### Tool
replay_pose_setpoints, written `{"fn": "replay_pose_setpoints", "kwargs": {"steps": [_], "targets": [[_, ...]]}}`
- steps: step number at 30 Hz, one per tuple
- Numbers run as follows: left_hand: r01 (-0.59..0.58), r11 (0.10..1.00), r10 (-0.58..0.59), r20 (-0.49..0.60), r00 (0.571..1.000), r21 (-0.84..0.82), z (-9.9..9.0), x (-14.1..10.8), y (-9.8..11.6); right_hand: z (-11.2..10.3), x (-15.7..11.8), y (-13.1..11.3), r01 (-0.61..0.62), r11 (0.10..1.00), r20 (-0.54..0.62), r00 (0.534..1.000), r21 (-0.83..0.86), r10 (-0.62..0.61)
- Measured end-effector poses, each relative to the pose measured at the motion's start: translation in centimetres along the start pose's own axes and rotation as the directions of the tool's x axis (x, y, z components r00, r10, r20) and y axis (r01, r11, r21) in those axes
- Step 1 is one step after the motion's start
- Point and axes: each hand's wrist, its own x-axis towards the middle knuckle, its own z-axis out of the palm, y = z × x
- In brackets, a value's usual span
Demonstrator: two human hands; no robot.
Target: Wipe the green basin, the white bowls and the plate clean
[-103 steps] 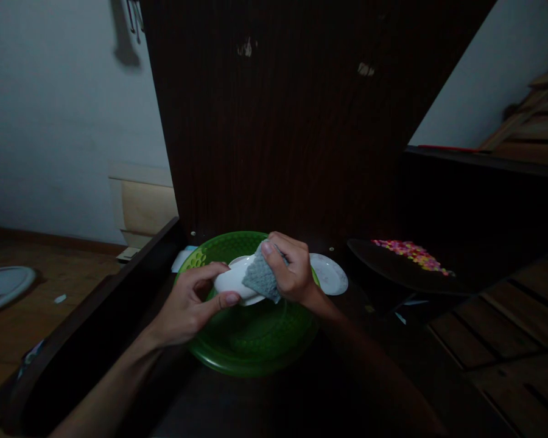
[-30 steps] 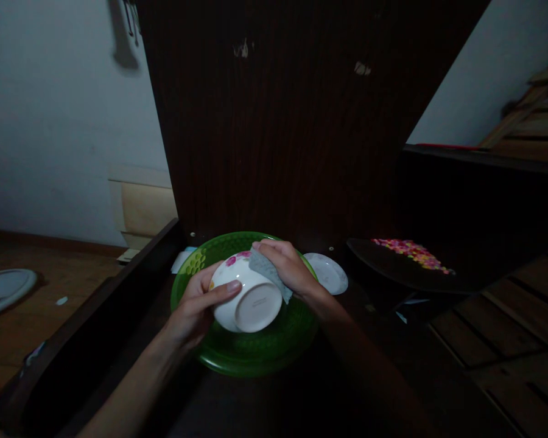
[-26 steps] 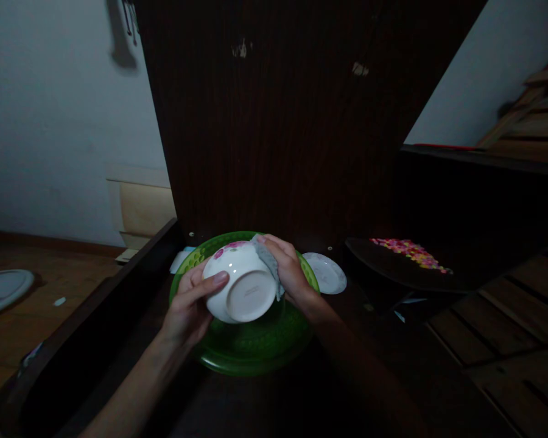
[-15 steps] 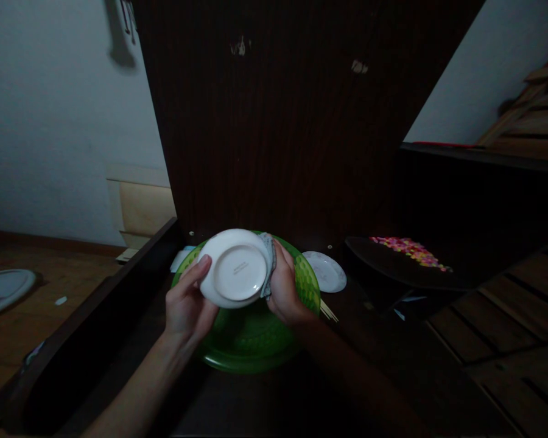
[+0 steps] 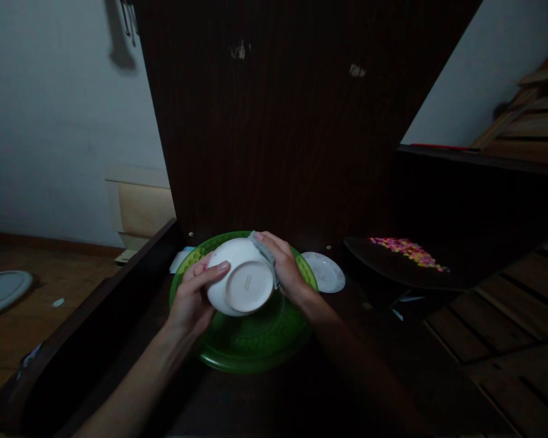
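A white bowl point(image 5: 248, 286) is tilted with its base and foot ring toward me. My left hand point(image 5: 192, 299) grips its left side, thumb across the outer wall. On the right side of the bowl, my right hand point(image 5: 283, 263) presses a grey cloth point(image 5: 265, 249) against the outside, fingers closed over it. Below both hands lies a round green basin point(image 5: 251, 363) with a patterned rim, on a dark wooden surface. Whatever is inside the bowl faces away from me.
A white patterned plate point(image 5: 325, 274) lies right of the basin. Pink and yellow pieces point(image 5: 406, 250) sit on a dark shelf at the right. A dark wooden panel point(image 5: 274, 134) rises behind, and a raised side board point(image 5: 105, 316) runs along the left.
The bowl has tipped and turned, so its base now faces more to the lower right. My right hand has slid the cloth up along the bowl's edge.
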Motion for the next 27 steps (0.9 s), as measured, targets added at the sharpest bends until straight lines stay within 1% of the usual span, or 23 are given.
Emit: {"fn": "replay_pose_setpoints", "kwargs": {"steps": [2, 3, 5, 6, 7, 8, 10, 12, 14, 16, 17, 18, 19, 21, 23, 25, 27], "targets": [[-0.025, 0.999, 0.023, -0.066, 0.998, -0.044, -0.1, 0.1, -0.3, 0.7, -0.7, 1.2, 0.038, 0.999, -0.131, 0.991, 0.016, -0.035], [-0.034, 0.997, 0.028, -0.091, 0.995, -0.064, -0.2, 0.1, -0.4, 1.1, -1.1, 1.8, 0.049, 0.998, -0.21, 0.977, 0.024, -0.043], [-0.045, 0.994, 0.032, -0.127, 0.991, -0.097, -0.2, 0.2, -0.7, 1.7, -1.9, 2.8, 0.076, 0.996, -0.352, 0.934, 0.051, -0.053], [-0.05, 0.993, 0.035, -0.139, 0.99, -0.107, -0.2, 0.2, -0.7, 2.0, -2.2, 3.1, 0.091, 0.994, -0.394, 0.917, 0.065, -0.058], [-0.057, 0.992, 0.04, -0.147, 0.988, -0.113, -0.2, 0.2, -0.7, 2.1, -2.4, 3.2, 0.105, 0.992, -0.411, 0.909, 0.076, -0.065], [-0.063, 0.991, 0.046, -0.145, 0.988, -0.116, -0.3, 0.1, -0.7, 2.1, -2.4, 3.0, 0.113, 0.99, -0.402, 0.913, 0.082, -0.071], [-0.061, 0.992, 0.049, -0.11, 0.993, -0.114, -0.4, -0.1, -0.6, 1.6, -2.0, 2.2, 0.105, 0.992, -0.325, 0.943, 0.073, -0.076], [-0.029, 0.996, 0.026, -0.034, 0.999, -0.085, -0.5, -0.2, -0.3, 0.7, -1.1, 0.9, 0.063, 0.997, -0.201, 0.978, 0.037, -0.054], [0.024, 1.0, -0.024, 0.054, 0.998, -0.008, -0.6, -0.2, 0.0, -0.2, -0.1, -0.4, -0.019, 0.999, -0.04, 0.999, -0.033, 0.017], [0.066, 0.995, -0.075, 0.117, 0.99, 0.08, -0.5, -0.1, 0.1, -0.8, 0.6, -1.3, -0.074, 0.988, 0.103, 0.991, -0.133, 0.088], [0.077, 0.991, -0.091, 0.13, 0.987, 0.106, -0.5, 0.0, 0.1, -0.9, 0.8, -1.5, -0.08, 0.982, 0.148, 0.983, -0.17, 0.105], [0.078, 0.99, -0.092, 0.128, 0.987, 0.115, -0.4, 0.1, 0.0, -0.9, 0.9, -1.6, -0.07, 0.98, 0.168, 0.981, -0.185, 0.101], [0.066, 0.992, -0.078, 0.113, 0.991, 0.106, -0.4, 0.2, -0.1, -0.8, 0.9, -1.5, -0.049, 0.983, 0.162, 0.984, -0.176, 0.078], [0.016, 0.998, -0.019, 0.05, 0.999, 0.057, -0.4, 0.3, -0.3, -0.2, 0.5, -0.8, 0.003, 0.993, 0.097, 0.995, -0.121, 0.009], [-0.031, 0.999, 0.031, -0.037, 0.999, -0.01, -0.3, 0.5, -0.5, 0.5, -0.3, 0.2, 0.059, 0.996, -0.017, 0.998, -0.064, -0.061], [-0.052, 0.995, 0.04, -0.139, 0.99, -0.09, -0.1, 0.6, -0.7, 1.4, -1.1, 1.3, 0.102, 0.995, -0.149, 0.983, -0.017, -0.103], [-0.051, 0.986, 0.016, -0.219, 0.976, -0.158, 0.1, 0.6, -1.0, 2.0, -1.9, 2.2, 0.126, 0.991, -0.261, 0.959, 0.034, -0.113]]}}
